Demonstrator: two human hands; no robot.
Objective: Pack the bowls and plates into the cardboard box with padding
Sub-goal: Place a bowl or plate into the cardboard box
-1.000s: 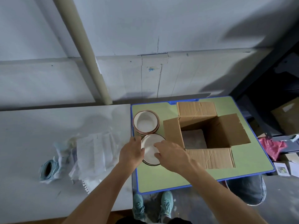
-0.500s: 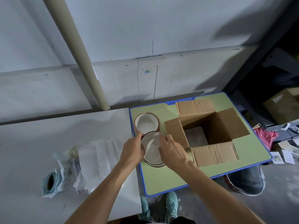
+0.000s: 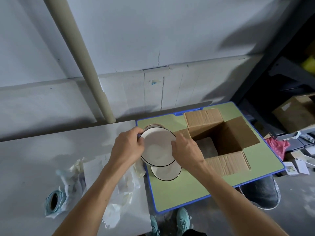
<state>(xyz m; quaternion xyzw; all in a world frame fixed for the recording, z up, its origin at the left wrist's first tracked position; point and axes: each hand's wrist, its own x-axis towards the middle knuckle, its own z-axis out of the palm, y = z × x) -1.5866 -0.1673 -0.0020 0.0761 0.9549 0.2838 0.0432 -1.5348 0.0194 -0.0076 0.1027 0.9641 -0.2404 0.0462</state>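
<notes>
Lifting the top plate point(image 3: 157, 148) off its stack is the step you have in hand. Your left hand point(image 3: 127, 149) clamps the plate's left rim with its fingers curled over the edge. Your right hand point(image 3: 185, 150) pinches the right rim with the thumb on the upper face; the fingers beneath are hidden, so I cannot tell how far under they reach. The plate hangs slightly tilted above the lower plate point(image 3: 166, 172), which lies on the green table point(image 3: 179, 193). It also covers most of the bowls point(image 3: 154, 126) behind it.

Next, as I judge it, you choose between two moves. Carry the plate right into the cardboard box point(image 3: 235, 138), or left to the padding sheets point(image 3: 95, 169) on the grey table point(image 3: 30, 159) for wrapping. A pale layer point(image 3: 207, 147) shows on the box floor, likely padding, though I cannot be sure.

Mind the edges. The box's left flap point(image 3: 182, 132) stands just beside your right knuckles, between the plate and the opening, so the plate must pass over it. The opening looks only a little wider than the plate; go in level and centred. To your left there is open room above the sheets, and the tape roll point(image 3: 54, 200) lies well apart. The lower plate sits near the green table's left edge, so avoid nudging it.
</notes>
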